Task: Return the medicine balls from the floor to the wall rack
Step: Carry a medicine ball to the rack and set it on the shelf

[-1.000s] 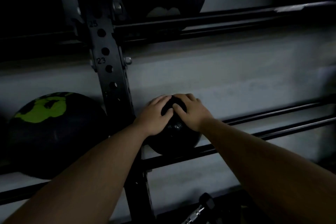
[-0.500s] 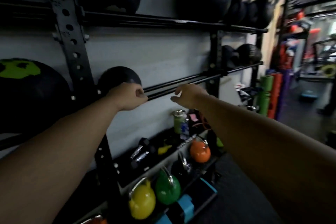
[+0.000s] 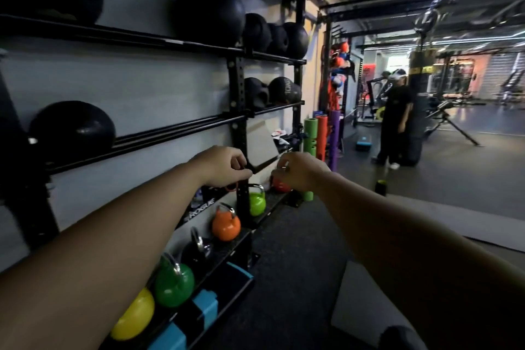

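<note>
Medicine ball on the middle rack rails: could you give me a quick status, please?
Left hand, right hand: fingers loosely curled, empty. Medicine ball seated on wall rack rails, clear of both hands. Nothing obstructing it.

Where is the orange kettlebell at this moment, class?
Head view, low centre-left: the orange kettlebell stands between the black kettlebell and the lime-green kettlebell, below the person's left hand.
</note>
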Tool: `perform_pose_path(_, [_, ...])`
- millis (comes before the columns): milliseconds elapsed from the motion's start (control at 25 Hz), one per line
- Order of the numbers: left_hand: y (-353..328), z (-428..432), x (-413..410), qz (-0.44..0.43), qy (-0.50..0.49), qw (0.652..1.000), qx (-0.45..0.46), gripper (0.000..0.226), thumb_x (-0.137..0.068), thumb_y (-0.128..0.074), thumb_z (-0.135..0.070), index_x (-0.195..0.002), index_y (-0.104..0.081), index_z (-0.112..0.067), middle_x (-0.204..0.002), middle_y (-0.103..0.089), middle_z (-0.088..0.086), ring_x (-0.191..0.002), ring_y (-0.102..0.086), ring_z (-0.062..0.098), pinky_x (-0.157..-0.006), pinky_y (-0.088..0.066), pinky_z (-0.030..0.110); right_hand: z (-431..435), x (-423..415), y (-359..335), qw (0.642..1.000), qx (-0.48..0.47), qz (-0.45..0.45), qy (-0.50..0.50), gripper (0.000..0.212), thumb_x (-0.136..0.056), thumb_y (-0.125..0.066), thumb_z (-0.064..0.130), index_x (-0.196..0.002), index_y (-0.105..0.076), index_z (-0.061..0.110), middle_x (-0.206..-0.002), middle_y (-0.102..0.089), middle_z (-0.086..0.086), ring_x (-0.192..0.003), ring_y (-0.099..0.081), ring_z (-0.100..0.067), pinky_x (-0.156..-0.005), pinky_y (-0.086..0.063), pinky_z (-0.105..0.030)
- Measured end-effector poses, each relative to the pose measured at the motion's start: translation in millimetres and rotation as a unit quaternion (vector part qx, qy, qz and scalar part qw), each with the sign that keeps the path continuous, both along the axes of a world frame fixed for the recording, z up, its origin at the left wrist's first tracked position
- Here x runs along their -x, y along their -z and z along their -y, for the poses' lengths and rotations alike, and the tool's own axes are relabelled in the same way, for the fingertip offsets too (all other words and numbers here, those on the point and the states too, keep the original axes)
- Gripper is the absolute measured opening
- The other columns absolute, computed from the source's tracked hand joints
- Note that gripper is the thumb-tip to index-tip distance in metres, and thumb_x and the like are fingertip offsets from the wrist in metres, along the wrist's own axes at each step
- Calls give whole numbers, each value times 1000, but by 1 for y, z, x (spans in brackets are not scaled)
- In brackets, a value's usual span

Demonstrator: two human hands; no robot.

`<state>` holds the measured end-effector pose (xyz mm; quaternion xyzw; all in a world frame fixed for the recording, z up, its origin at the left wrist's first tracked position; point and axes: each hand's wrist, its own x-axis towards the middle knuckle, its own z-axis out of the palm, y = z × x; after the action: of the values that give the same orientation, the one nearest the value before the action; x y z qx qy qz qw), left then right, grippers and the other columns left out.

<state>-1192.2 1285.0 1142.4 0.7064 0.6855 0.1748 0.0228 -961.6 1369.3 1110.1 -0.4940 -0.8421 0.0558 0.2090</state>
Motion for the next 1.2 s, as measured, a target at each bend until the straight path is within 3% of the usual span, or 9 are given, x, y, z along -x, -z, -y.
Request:
perform_pose_path(80, [5,-3,-58,36,33,999,-1,34,-90,-78,-55,-113,-73,-30,-103,-75,-14,-95,-71,13,-87,-58,32,6,-68,8,1000,5,-3,13,34,-87,-62,66,-105,-67,37,-101,-69,3,-93,-68,-24,-66,-44,-28])
perform_pose_path(160, [16,-8,-122,70,65,995,-10,32,-90,-80,-51,-111,-74,-27,-102,-76,-9,-90,-70,11,-78,-54,27,11,-139,19,999,18,0,29,33,-86,-63,67,-101,-67,38,-102,-71,2,-95,-70,-24,-68,-48,-28])
perform_pose_path(320, [54,-15,-251,52,118,992,18,29,-89,-79,-56,-106,-71,-34,-100,-71,-16,-98,-68,14,-84,-51,29,23,-267,40,998,28,2,60,36,-87,-63,64,-112,-70,39,-118,-72,0,-106,-69,-25,-77,-48,-29])
perform_pose_path(480, [78,-16,-347,25,161,986,36,36,-91,-76,-59,-117,-69,-35,-105,-67,-16,-100,-67,12,-77,-46,27,37,-355,61,995,46,7,83,30,-89,-63,64,-108,-66,41,-115,-71,2,-100,-68,-22,-78,-55,-34])
perform_pose_path(600, [73,-19,-386,12,165,985,41,45,-90,-75,-62,-122,-70,-31,-110,-68,-12,-100,-66,13,-80,-47,29,43,-400,62,995,47,-2,92,21,-89,-63,62,-98,-62,43,-101,-70,5,-84,-65,-16,-63,-48,-30])
perform_pose_path(800, [70,-45,-428,0,179,983,40,51,-88,-76,-63,-126,-69,-30,-115,-69,-11,-103,-64,13,-84,-47,31,35,-463,68,990,55,5,129,25,-92,-63,61,-101,-64,38,-95,-66,7,-75,-58,-8,-59,-42,-27])
perform_pose_path(920, [88,-75,-442,-3,199,979,50,50,-88,-77,-62,-125,-70,-29,-117,-70,-9,-105,-66,14,-93,-54,34,21,-499,82,985,57,9,162,35,-89,-62,64,-111,-66,38,-103,-69,3,-92,-66,-20,-79,-57,-39])
perform_pose_path(1000, [105,-103,-445,-7,208,976,66,50,-89,-78,-61,-125,-69,-28,-116,-70,-8,-106,-66,16,-98,-56,39,6,-520,96,980,61,24,190,39,-88,-63,65,-116,-65,38,-109,-71,-1,-100,-66,-24,-88,-57,-45])
perform_pose_path(1200, [132,-187,-422,-7,199,975,93,55,-87,-76,-66,-128,-67,-31,-114,-67,-11,-107,-65,17,-99,-57,42,-48,-563,125,963,79,42,253,46,-86,-62,68,-119,-65,35,-115,-72,-2,-99,-64,-23,-85,-55,-42])
